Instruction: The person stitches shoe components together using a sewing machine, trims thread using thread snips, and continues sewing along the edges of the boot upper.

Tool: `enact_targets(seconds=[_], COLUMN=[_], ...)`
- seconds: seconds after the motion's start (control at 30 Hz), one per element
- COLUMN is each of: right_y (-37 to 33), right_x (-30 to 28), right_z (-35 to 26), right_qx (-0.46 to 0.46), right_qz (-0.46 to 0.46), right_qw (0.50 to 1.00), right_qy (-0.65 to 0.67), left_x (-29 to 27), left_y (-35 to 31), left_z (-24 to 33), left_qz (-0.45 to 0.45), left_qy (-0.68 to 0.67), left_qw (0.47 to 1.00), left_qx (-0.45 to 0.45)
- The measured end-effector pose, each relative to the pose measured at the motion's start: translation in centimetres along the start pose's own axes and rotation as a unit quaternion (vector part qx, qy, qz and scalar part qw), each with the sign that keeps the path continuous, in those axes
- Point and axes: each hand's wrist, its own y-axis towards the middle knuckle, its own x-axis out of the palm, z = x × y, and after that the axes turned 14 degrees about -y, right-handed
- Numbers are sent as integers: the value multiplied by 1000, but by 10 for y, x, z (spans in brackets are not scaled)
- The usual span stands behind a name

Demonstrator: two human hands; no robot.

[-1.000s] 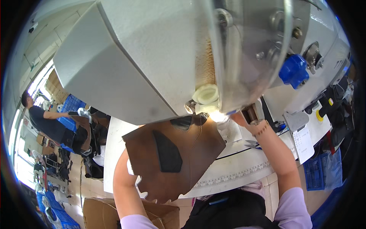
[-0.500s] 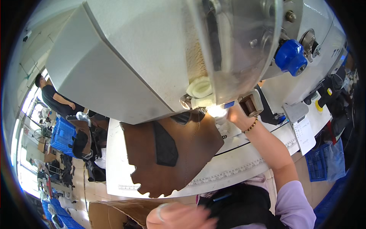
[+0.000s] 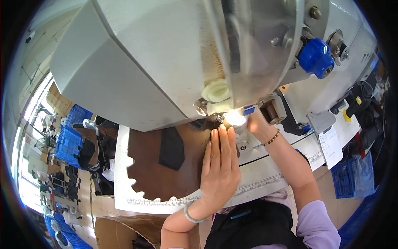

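A brown leather piece (image 3: 143,172) with a scalloped lower edge lies on the white table, partly under the sewing machine (image 3: 145,70). A dark angular patch (image 3: 171,150) shows on the leather. My left hand (image 3: 220,172) rests flat on the leather's right side, fingers stretched together toward the lit needle area. My right hand (image 3: 258,125) is beside the needle area at the far side of the work. The machine and its glare hide those fingers, so their grip does not show.
A blue knob (image 3: 316,58) juts from the machine head. A measuring scale (image 3: 265,181) runs along the table's front edge. The cardboard box (image 3: 114,234) stands below at the left. Blue crates (image 3: 70,143) and dark goods sit further left, and a written sheet (image 3: 330,146) lies at the right.
My left hand has come up from below the table edge onto the leather. The leather has turned and shifted slightly left. The person at the far left is out of view.
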Motion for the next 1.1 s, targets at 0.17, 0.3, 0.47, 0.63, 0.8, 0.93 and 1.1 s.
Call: enact_targets(seconds=[0.17,0.3,0.47,0.63,0.8,0.93,1.1], right_y=[5,-16,-7,-4,4,8,11], right_x=[2,19,9,1,-5,-3,-6], right_z=[3,-20,-5,3,8,4,7], right_qx=[-18,20,-5,-3,-21,-46,-87], right_qz=[26,73,66,70,-5,1,-2], right_qw=[996,993,994,991,994,997,996], right_qy=[85,95,85,110,107,65,14], left_x=[1,1,-7,-9,-8,-5,-1], left_y=[1,3,5,4,4,4,0], left_z=[-10,-16,-21,-26,-17,-5,-23], left_qz=[5,13,10,18,3,2,34], left_qy=[-20,-36,-37,-58,-47,-6,-43], left_qw=[1000,999,998,997,999,1000,998], left_qx=[18,28,46,52,24,-6,35])
